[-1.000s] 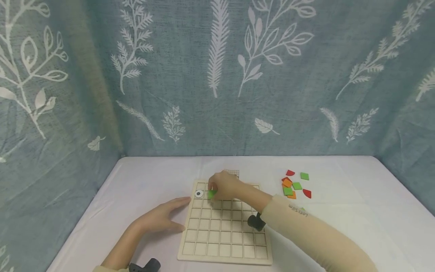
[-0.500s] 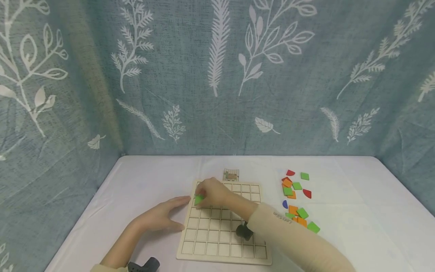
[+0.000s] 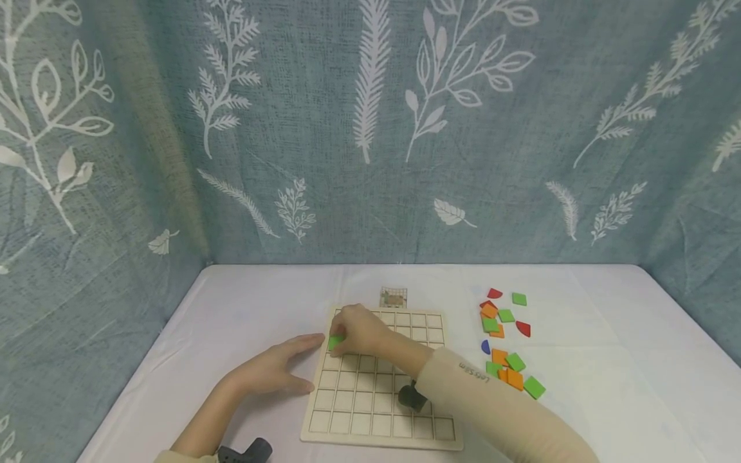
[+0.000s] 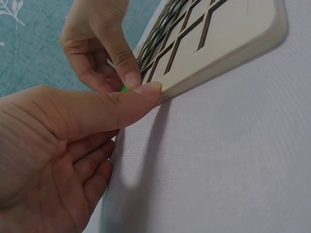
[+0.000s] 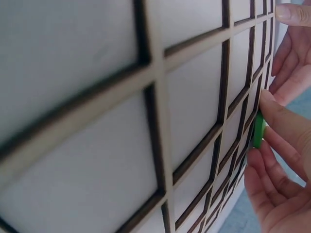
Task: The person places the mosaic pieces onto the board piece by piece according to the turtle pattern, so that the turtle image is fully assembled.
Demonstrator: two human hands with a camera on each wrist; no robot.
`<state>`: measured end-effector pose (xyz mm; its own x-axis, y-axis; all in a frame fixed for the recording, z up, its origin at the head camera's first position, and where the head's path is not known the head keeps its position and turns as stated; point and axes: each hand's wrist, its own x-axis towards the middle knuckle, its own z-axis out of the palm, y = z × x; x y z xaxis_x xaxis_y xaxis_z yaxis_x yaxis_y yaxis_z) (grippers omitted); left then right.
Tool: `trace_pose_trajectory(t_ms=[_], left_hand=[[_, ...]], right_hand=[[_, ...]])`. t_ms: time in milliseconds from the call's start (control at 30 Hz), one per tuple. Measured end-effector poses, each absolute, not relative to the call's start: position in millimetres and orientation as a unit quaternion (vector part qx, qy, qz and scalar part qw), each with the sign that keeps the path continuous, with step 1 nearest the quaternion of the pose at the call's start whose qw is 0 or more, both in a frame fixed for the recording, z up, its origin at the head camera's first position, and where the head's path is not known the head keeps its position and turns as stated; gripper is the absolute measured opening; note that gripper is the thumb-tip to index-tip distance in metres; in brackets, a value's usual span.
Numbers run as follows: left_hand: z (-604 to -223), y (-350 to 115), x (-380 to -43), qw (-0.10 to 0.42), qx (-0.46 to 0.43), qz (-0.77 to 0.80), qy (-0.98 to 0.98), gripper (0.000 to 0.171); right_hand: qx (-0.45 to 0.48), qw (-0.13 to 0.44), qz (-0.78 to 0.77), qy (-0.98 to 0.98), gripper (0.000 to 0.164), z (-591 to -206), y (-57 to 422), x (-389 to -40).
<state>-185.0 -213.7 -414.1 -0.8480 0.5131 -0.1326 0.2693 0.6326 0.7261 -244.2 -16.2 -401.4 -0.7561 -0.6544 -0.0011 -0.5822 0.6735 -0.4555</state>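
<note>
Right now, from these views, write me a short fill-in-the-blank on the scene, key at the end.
The right hand pinches a tile coloured ____.
In the head view, the left hand is at the ____ edge of the grid board.
Just one of the loose pieces on the table is coloured ____.

Missing words: green; left; blue.

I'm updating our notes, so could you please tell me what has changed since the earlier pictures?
The right hand, holding the green tile throughout, moved left and slightly nearer, to the left column of the grid board. Nothing was let go. The left hand stayed at the board's left edge.
</note>
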Motion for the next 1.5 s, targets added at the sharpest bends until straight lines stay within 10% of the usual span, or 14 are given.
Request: trace_pose_trajectory(t_ms=[967,1500], left_hand=[[-413,-212,-186,0.169,0.206,0.361,0.894,0.083],[-416,-209,-186,0.168,0.183,0.364,0.898,0.083]], right_hand=[[-0.342,0.068,-0.221,0.911,0.03,-396,-12,-242],[-0.418,0.279,-0.179,0.846,0.017,-346,42,-251]])
